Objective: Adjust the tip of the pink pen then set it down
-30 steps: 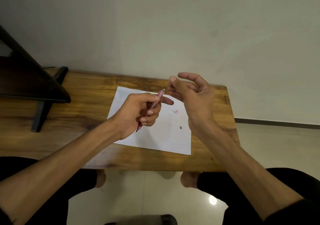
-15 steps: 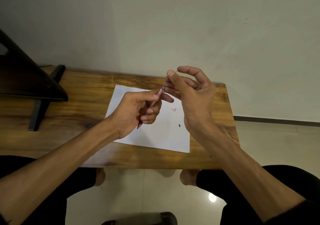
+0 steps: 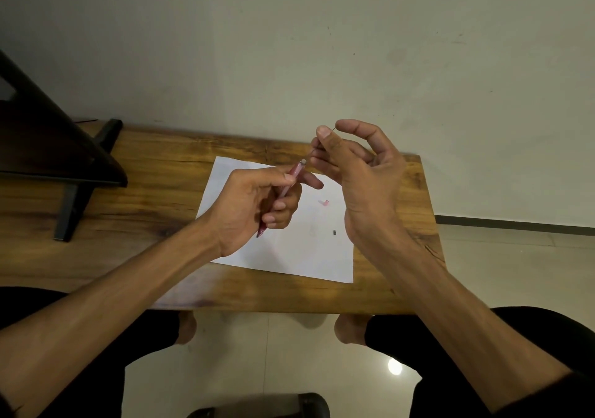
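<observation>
thin lead lines up with the pencil's open end

the left hand point(image 3: 254, 206) grasps a pink mechanical pencil point(image 3: 283, 192) at frame centre, long axis slanting up-right. just up-right of its open top, the right hand point(image 3: 357, 172) pinches a thin lead point(image 3: 314, 151) on nearly the same slant, above the paper point(image 3: 289, 253) on the tabletop point(image 3: 154, 198).

A pink pen point(image 3: 294, 176) above white paper point(image 3: 289, 250) on a bench point(image 3: 154, 198) of streaked golden-brown wood.

A wooden table point(image 3: 154, 224) bears a white paper sheet point(image 3: 289, 250); a black stand point(image 3: 74, 205) rests at its left.
</observation>
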